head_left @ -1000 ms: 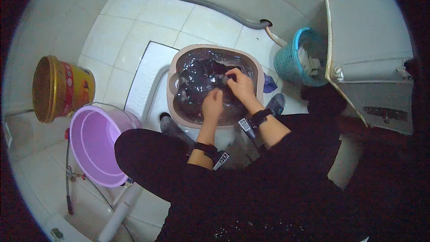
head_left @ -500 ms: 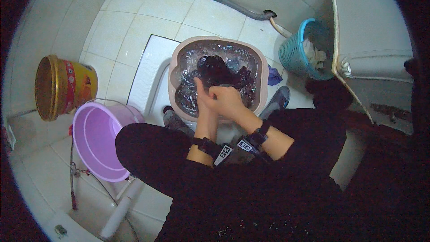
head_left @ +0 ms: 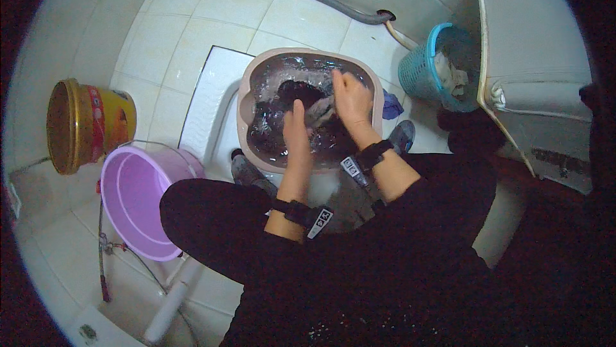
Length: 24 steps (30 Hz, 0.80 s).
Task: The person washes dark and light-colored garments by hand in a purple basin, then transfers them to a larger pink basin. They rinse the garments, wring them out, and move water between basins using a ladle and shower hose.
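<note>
Dark cloth [head_left: 300,92], open water [head_left: 289,68] beyond, R hand [head_left: 353,100] nr basin rim [head_left: 378,98]

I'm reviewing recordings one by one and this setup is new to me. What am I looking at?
No machine here: these are a person's bare left hand and right hand, each wrist wearing a black strap. Every picture comes from a fisheye camera on the head, looking down, so straight edges bend. The hands are at a beige basin holding water and dark cloth. Something greyish, seemingly cloth, shows between them; blur hides whether either hand grips it. Nearby are a purple bucket, a yellow bucket and a blue basket.
</note>
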Each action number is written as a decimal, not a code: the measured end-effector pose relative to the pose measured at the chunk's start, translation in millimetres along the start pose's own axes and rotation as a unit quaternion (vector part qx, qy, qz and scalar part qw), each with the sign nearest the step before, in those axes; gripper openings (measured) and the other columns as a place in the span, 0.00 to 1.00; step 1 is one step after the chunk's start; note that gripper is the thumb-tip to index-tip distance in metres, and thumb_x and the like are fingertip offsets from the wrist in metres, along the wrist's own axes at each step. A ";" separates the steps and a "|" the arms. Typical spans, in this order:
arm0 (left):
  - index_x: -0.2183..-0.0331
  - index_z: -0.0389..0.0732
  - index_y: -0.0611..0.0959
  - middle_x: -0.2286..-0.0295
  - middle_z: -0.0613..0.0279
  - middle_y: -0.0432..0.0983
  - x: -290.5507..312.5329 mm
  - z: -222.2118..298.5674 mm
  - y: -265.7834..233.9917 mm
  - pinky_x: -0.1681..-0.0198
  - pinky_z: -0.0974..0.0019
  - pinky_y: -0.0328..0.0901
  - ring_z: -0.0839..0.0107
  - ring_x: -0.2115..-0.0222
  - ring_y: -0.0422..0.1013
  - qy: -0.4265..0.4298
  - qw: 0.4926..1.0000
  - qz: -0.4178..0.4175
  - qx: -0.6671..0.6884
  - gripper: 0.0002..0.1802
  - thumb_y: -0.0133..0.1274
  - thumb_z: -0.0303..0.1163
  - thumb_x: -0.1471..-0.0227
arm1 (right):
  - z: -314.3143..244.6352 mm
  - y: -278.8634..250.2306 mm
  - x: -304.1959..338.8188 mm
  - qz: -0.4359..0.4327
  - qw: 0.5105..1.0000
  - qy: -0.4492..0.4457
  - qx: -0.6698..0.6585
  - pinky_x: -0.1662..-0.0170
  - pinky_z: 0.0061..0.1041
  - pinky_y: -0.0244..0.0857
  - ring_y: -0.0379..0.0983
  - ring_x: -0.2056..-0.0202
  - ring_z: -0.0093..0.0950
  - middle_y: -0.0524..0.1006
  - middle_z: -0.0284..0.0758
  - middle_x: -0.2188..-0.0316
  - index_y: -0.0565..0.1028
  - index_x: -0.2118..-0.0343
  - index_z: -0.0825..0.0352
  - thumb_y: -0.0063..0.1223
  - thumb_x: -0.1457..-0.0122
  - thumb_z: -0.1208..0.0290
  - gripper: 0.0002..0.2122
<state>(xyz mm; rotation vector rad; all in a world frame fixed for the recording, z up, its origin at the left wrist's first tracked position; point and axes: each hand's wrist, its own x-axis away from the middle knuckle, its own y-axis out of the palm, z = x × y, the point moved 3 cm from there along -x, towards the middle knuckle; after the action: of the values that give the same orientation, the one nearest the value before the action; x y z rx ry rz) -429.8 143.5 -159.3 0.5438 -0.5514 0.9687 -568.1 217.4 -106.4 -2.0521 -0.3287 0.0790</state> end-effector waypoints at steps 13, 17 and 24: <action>0.48 0.33 0.70 0.51 0.38 0.69 -36.2 -74.8 -20.1 0.47 0.48 0.60 0.42 0.49 0.65 0.070 0.893 -0.074 -0.438 0.29 0.53 0.41 0.47 | 32.1 99.3 36.0 -0.354 0.875 -0.190 0.271 0.48 0.41 0.61 0.72 0.49 0.38 0.75 0.41 0.52 0.65 0.40 0.52 0.43 0.41 0.66 0.24; 0.50 0.35 0.72 0.53 0.40 0.72 -40.2 -76.1 -26.0 0.48 0.47 0.61 0.41 0.51 0.67 0.042 0.862 -0.097 -0.495 0.28 0.52 0.42 0.48 | 45.3 119.0 27.7 -0.477 0.819 -0.144 0.284 0.46 0.42 0.61 0.70 0.46 0.38 0.74 0.39 0.48 0.77 0.52 0.58 0.43 0.42 0.68 0.17; 0.49 0.33 0.74 0.50 0.40 0.71 -38.7 -44.3 -30.9 0.47 0.53 0.62 0.46 0.49 0.68 0.059 0.949 0.010 -0.310 0.28 0.53 0.42 0.47 | 31.2 68.4 5.3 -0.218 0.971 -0.094 -0.029 0.54 0.34 0.67 0.76 0.59 0.39 0.80 0.40 0.63 0.81 0.70 0.63 0.52 0.48 0.69 0.08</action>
<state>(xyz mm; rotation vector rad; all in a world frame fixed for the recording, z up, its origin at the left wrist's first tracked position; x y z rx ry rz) -412.1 134.6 -222.7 -0.0835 -0.7145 0.7826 -555.5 214.6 -180.6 -1.9874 -0.9002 -0.0053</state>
